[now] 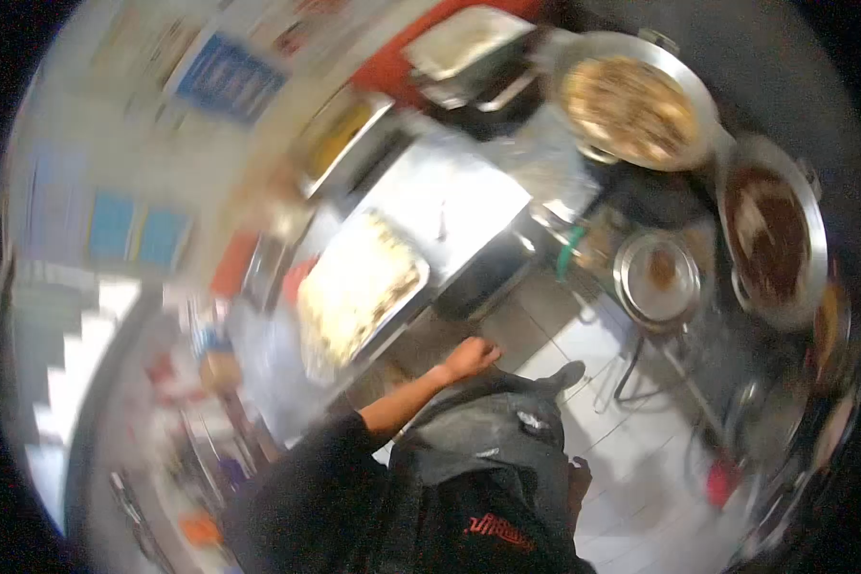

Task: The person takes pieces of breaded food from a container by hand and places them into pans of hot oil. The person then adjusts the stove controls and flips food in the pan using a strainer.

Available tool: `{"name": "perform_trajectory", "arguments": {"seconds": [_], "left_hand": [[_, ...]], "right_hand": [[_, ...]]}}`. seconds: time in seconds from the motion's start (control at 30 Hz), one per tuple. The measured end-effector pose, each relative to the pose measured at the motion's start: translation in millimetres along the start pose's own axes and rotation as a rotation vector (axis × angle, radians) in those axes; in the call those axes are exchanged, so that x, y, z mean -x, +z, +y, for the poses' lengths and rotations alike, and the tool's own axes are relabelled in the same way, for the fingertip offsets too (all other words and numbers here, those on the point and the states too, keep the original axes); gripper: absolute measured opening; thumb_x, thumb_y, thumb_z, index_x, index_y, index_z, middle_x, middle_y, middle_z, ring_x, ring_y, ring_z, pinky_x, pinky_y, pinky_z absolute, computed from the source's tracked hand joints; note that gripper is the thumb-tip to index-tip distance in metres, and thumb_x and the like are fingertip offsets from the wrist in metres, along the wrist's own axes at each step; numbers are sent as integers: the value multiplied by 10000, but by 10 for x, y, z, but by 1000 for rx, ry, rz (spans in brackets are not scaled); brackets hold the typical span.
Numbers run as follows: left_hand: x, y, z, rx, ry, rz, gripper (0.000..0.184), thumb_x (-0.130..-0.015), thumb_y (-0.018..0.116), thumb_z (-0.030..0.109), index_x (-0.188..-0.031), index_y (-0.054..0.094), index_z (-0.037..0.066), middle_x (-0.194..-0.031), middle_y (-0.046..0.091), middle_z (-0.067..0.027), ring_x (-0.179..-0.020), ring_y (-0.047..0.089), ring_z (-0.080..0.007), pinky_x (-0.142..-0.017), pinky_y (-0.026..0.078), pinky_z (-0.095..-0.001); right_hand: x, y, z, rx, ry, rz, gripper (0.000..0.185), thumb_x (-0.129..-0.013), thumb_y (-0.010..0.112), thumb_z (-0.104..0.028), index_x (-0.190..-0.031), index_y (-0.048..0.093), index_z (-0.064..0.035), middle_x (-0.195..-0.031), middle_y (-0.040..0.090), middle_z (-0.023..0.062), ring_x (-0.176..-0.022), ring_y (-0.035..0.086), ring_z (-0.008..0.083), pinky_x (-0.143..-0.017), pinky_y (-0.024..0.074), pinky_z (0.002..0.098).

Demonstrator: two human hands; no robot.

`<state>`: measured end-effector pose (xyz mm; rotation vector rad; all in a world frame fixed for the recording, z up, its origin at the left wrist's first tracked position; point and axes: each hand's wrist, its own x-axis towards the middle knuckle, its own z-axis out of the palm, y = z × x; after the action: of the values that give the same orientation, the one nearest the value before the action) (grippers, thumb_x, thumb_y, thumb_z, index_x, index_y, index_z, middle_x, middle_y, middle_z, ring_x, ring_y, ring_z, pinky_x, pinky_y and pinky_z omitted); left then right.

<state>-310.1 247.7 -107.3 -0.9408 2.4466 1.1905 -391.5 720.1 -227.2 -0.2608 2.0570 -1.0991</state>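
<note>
My left hand [472,358] hangs in front of my body with its fingers curled in; nothing shows in it. Nearest to it is a metal tray [401,313] heaped with pale, crumbly-looking food [359,287], on the counter ahead to the left. A bare metal surface [450,206] lies beyond that tray. My right hand [579,475] hangs low at my right side, dark and partly hidden by my body. Its fingers are too unclear to read, and no object shows by it. Motion blur softens the whole view.
A wide pan [700,96] of brown food sits at the back right, beside another pan [813,273] with dark red-brown contents. A smaller round pot [691,287] stands nearer. Metal legs [631,368] rise from the tiled floor [593,349]. A lidded metal container [469,43] is at the back.
</note>
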Motion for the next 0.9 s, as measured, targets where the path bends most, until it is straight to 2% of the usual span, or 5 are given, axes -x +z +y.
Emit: {"name": "perform_trajectory", "arguments": {"seconds": [0.2,0.3,0.37,0.53,0.9], "left_hand": [[1932,-374,-747,114,53,740,173,-922,569,90,-1083,610,39,-810,651,-182,-766,624,-418,-716,492,-462],[2323,-862,-828,300,-261,866,181,-897,622,102,-1069,629,45,-853,658,-169,-774,636,-374,-709,499,-431],[2393,-1106,-1079,365,-476,964,220,-876,664,141,-1067,639,36,-908,662,-175,-788,644,-333,-705,503,-403],[2206,-1722,-1919,160,-366,1059,306,-859,691,172,-1109,626,8,-951,675,-174,-854,660,-295,-750,496,-383],[506,-2737,-3311,-390,-1,811,719,-732,796,437,-1195,553,-56,-1112,616,-288,-1028,580,-451,-897,463,-489]], "right_hand": [[-918,391,-2388,611,-287,9,335,-950,528,-268,-1146,637,-19,-975,689,226,-863,658,426,-754,508,461],[-1210,1169,-3497,308,-212,-146,221,-927,502,-120,-1071,628,-10,-811,639,167,-797,663,307,-720,502,366],[-1547,1653,-3406,507,-820,-146,215,-923,534,-74,-1097,651,-24,-770,638,160,-804,657,318,-696,506,366],[-1034,2560,-4162,194,-446,-279,221,-933,523,-85,-1109,652,-49,-783,672,97,-724,627,158,-671,486,302],[-585,383,544,1074,42,-36,85,-758,637,-120,-765,660,-39,-729,663,112,-746,671,236,-691,537,329]]}}
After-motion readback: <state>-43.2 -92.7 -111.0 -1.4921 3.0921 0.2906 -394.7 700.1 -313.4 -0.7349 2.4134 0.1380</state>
